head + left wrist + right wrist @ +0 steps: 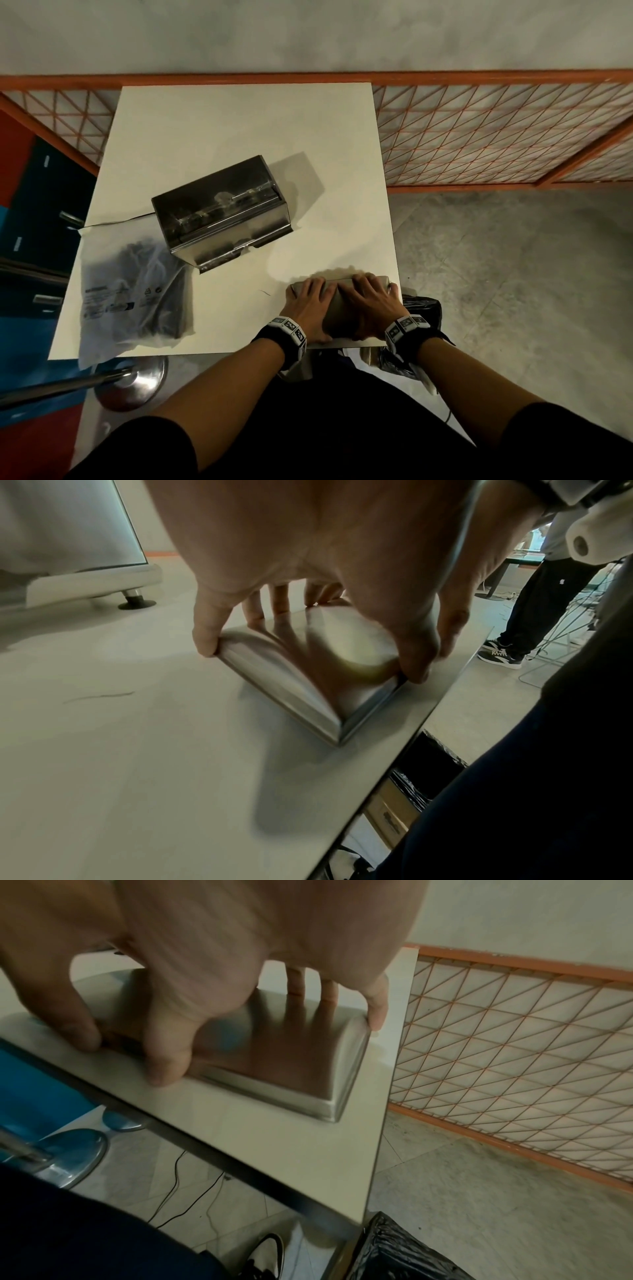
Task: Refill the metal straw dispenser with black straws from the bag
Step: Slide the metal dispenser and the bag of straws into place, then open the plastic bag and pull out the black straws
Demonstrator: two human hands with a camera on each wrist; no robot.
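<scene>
Steel gleams at the near right corner of the pale worktop (239, 130) in your head view: a flat metal lid (337, 301) lies there, and both your hands are on it. Your left hand (308, 305) covers its left end and your right hand (371, 301) its right end, fingers spread across the top and curling over the edges. The metal straw dispenser (222, 212) stands open-topped near the middle of the worktop, turned at an angle, well apart from your hands, beyond them and to the left. The clear bag (137, 291) of black straws (161, 298) lies flat at the left edge, just beside the dispenser's near corner and hanging slightly over the worktop's front edge. An orange mesh fence (496, 137) runs behind.

From your left wrist, the left hand (308, 588) grips the lid (308, 674), thumb (421, 656) hooked on the near edge and a finger (205, 631) pressed on the far corner. The lid lies flat on the worktop (137, 737), close to its edge. The picture is motion-blurred.

From your right wrist, the right hand (222, 974) holds the lid (291, 1064), thumb (167, 1056) on the near edge and a fingertip (377, 1012) at the far corner. A black bin bag (411, 1253) sits on the floor under that worktop (274, 1145) corner.
</scene>
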